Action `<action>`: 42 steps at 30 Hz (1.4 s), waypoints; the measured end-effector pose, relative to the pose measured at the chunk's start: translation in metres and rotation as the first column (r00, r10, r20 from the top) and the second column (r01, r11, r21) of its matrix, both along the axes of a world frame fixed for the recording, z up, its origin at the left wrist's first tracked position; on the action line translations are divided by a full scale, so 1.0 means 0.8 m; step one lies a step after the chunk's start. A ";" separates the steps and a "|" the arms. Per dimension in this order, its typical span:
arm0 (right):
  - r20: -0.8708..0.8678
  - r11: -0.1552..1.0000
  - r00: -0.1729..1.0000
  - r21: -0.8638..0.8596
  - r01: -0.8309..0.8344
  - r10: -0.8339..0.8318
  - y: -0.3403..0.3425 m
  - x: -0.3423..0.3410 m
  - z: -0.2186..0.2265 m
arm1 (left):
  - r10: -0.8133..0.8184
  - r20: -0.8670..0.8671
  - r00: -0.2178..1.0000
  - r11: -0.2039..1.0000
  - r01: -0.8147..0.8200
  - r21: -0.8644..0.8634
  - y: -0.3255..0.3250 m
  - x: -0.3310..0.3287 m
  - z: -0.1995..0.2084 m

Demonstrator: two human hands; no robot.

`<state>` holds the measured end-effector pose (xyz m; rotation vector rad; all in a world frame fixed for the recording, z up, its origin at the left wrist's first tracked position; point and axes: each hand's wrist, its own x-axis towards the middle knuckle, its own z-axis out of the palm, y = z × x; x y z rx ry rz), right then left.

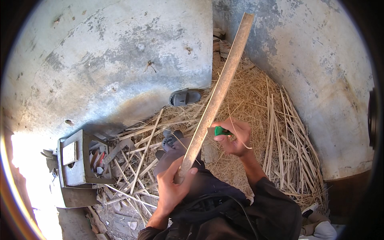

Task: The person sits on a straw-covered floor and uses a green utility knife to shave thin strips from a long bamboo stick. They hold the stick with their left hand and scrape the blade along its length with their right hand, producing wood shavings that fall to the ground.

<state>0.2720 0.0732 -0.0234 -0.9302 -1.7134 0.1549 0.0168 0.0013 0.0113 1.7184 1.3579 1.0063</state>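
A long, flat wooden strip slants up and away from my lap, with its far end near the wall. My left hand is closed around its near end, thumb on top. My right hand grips a small green-handled knife. The knife's short, wide blade is at the strip's right edge, a little below its middle; whether it cuts into the wood I cannot tell. A thin curled shaving hangs by my right fingers.
Loose straw-like shavings cover the floor ahead, with a bundle of thin sticks at right. A worn wooden box with assorted items stands left. A grey sandal lies by the pale wall. At lower right, another person's clothing partly shows.
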 end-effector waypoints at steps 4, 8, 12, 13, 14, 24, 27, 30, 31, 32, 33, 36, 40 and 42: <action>-0.047 1.000 0.999 0.017 0.008 -0.008 0.004 0.007 0.006 | 0.009 0.017 1.000 1.000 -0.008 -0.024 -0.004 0.000 -0.005; -0.082 0.997 0.995 0.028 0.067 -0.064 0.009 0.017 0.003 | -0.014 0.037 0.999 1.000 0.015 -0.023 -0.007 -0.005 -0.016; -0.149 0.994 0.983 0.009 0.107 -0.104 0.015 0.025 0.004 | -0.027 0.040 0.999 0.998 0.030 -0.055 -0.013 -0.010 -0.021; -0.156 0.993 0.981 0.013 0.119 -0.115 0.018 0.029 0.004 | -0.027 0.051 0.998 0.997 0.030 -0.067 -0.015 -0.011 -0.021; -0.163 0.991 0.979 0.018 0.130 -0.126 0.020 0.031 0.003 | -0.026 0.045 0.999 0.997 0.029 -0.078 -0.016 -0.011 -0.021; -0.114 0.983 0.981 0.079 0.167 -0.158 0.041 0.045 0.002 | -0.056 0.073 0.996 0.986 0.067 -0.150 -0.026 -0.022 -0.028; -0.107 0.978 0.981 0.119 0.172 -0.160 0.048 0.048 -0.005 | -0.048 0.123 0.991 0.983 0.069 -0.170 -0.029 -0.025 -0.032; -0.177 0.970 0.969 0.139 0.198 -0.172 0.066 0.066 -0.024 | -0.065 0.113 0.991 0.972 0.088 -0.217 -0.033 -0.031 -0.032; -0.184 0.963 0.960 0.131 0.236 -0.211 0.067 0.075 -0.022 | -0.077 0.098 0.992 0.966 0.098 -0.239 -0.034 -0.033 -0.031; -0.191 0.954 0.950 0.123 0.273 -0.248 0.069 0.079 -0.016 | -0.072 0.107 0.992 0.967 0.096 -0.238 -0.036 -0.034 -0.035; -0.199 0.960 0.949 0.088 0.265 -0.243 0.070 0.080 -0.008 | -0.068 0.117 0.991 0.967 0.094 -0.236 -0.039 -0.035 -0.041; -0.192 0.955 0.942 0.056 0.291 -0.276 0.080 0.088 -0.001 | -0.065 0.109 0.992 0.957 0.093 -0.274 -0.042 -0.038 -0.041; -0.196 0.953 0.936 0.022 0.303 -0.293 0.096 0.105 0.001 | -0.086 0.044 0.995 0.944 0.095 -0.315 -0.046 -0.046 -0.037; -0.213 0.958 0.936 -0.005 0.286 -0.280 0.104 0.110 0.005 | -0.071 0.085 0.994 0.946 0.094 -0.311 -0.050 -0.048 -0.043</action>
